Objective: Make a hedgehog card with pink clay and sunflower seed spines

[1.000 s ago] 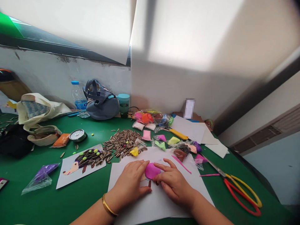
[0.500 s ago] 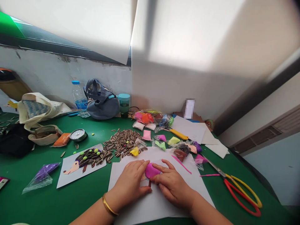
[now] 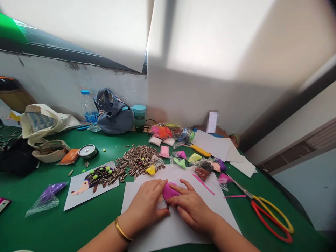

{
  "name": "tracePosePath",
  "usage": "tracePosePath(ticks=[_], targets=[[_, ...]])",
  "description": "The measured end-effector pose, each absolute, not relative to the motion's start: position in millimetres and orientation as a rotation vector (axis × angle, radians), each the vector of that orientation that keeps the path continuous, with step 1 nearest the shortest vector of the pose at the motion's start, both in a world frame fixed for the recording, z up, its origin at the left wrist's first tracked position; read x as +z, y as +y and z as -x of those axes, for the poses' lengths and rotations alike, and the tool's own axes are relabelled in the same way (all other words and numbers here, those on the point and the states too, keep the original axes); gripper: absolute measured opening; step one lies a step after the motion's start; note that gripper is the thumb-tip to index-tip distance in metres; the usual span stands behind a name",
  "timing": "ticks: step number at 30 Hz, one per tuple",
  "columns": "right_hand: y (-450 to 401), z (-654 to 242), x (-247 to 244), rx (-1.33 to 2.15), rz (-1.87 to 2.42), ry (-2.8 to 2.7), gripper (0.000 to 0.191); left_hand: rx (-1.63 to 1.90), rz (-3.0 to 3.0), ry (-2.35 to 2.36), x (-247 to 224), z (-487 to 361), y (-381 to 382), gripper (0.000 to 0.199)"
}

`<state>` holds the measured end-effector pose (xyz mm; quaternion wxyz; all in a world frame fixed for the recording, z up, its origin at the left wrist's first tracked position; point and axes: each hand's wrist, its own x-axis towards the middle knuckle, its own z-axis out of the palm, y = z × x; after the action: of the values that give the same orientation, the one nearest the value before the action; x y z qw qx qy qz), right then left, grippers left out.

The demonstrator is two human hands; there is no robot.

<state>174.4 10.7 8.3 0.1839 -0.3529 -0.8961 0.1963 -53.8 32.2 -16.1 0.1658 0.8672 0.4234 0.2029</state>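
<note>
Pink modelling clay (image 3: 169,191) lies as a rounded patch on a sheet of white paper (image 3: 139,194), between the two hands. The work in hand is pressing and shaping it: the left hand (image 3: 143,206), a gold bangle (image 3: 122,229) at its wrist, sets its fingers (image 3: 160,184) against the patch's left edge, while the right hand (image 3: 193,208) lays its fingers (image 3: 180,189) over the right side. Both sets are spread, pressing rather than pinching, and lift nothing. A thin brown clay strip (image 3: 167,206) sits just below the patch. On the green tabletop (image 3: 42,196) nearby are a hedgehog picture card (image 3: 90,187), a heap of sunflower seeds (image 3: 138,160), clay packets (image 3: 180,162) and red-and-yellow scissors (image 3: 270,217).
</note>
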Motion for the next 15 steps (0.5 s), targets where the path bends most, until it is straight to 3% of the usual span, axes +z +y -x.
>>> tracePosePath(ticks=[15], targets=[[11.6, -171.6, 8.9, 0.565, 1.031, -2.525, 0.037, 0.589, -2.472, 1.210, -16.8, 53.3, 32.7, 0.093]])
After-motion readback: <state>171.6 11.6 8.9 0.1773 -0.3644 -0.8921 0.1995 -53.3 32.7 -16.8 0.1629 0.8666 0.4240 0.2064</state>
